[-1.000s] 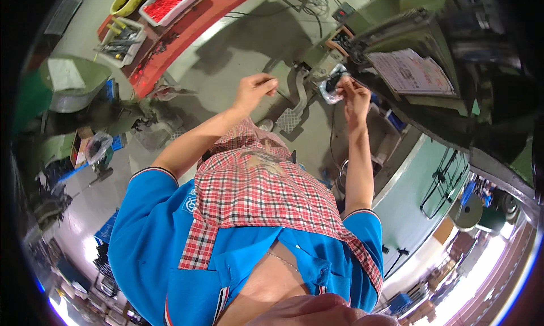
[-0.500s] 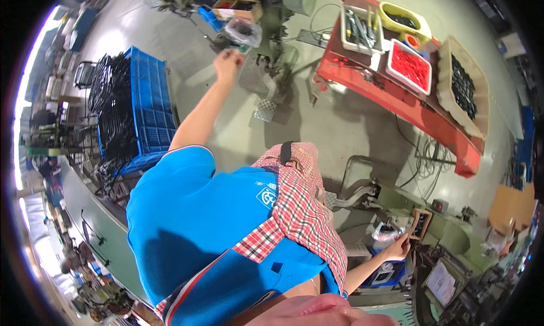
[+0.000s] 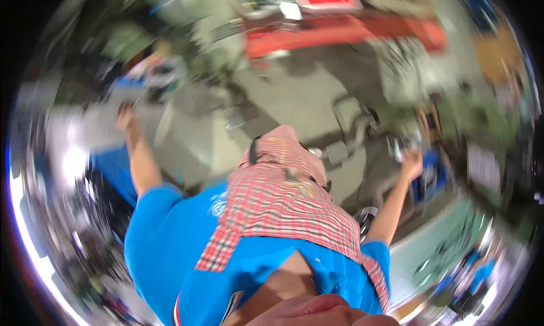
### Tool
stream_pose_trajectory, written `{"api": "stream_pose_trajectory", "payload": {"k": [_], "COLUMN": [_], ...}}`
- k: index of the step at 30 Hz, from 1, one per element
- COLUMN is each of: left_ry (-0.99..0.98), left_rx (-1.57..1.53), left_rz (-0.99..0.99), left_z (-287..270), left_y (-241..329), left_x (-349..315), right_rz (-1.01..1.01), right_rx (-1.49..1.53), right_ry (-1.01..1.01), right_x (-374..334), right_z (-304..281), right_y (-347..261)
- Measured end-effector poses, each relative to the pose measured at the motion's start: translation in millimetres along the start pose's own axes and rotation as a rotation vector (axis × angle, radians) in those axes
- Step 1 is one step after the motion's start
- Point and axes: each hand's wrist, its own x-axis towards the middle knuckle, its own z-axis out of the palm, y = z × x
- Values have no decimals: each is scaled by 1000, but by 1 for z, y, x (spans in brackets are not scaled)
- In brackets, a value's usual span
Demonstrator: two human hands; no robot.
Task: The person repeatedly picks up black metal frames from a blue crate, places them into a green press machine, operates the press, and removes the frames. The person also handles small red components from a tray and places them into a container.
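Red bench [image 3: 340, 36]: across the top, its near edge facing the person, well beyond both hands.
Blue crate [image 3: 110, 164]: below and left of the bench's left corner; the left forearm passes across its right edge in this view.
White tray of red parts [image 3: 334, 9]: on the bench, behind the middle of its near edge.
Blue bin [image 3: 429, 176]: just beside the right hand, on its right and lower side.
Foot pedal [image 3: 337, 152]: between the hands, nearer the right.
Translucent plastic bag [image 3: 173, 71]: up and right of the left hand, apart from it.
Clear plastic bag [image 3: 399, 149]: at the right hand's upper left, much the nearer hand (blur hides its long axis and any obstacle).
Right hand [image 3: 412, 163]: fingers toward that bag; grasping or merely beside it, I cannot tell.
Left hand [image 3: 127, 117]: stretched far left; dark, smeared fingertips, hold unclear.
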Motion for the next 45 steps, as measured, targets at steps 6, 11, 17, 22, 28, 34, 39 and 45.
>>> {"api": "stream_pose_trajectory", "payload": {"k": [6, 11, 17, 22, 28, 34, 39, 45], "left_ry": [425, 123, -390, -1075, -1060, -1052, -1175, -1106], "left_rx": [116, 51, 47, -514, -173, -372, -205, -331], "left_rz": [94, -256, -233, -270, 216, 178, 405, 155], "left_z": [35, 39, 51, 38, -18, -72, -99, -139], "left_y": [51, 114, 210, 265, 307, 328, 304, 196], "left_x": [-68, -117, -185, -266, -279, -381, -451, -545], "right_rz": [95, 88, 372, 1156, 1132, 522, -136, -665], "right_rx": [-483, -643, -1146, -1429, -1366, -1172, -1099, -1286], "right_ry": [1, 185, 696, 483, 337, 712, 476, -589], "right_x": [-104, -208, -377, -481, -579, -512, -486, -430], "right_z": [-43, -146, -385, -568, -652, -560, -566, -351], "right_y": [-31, 31, 131, 171, 207, 88, -93, -262]}}
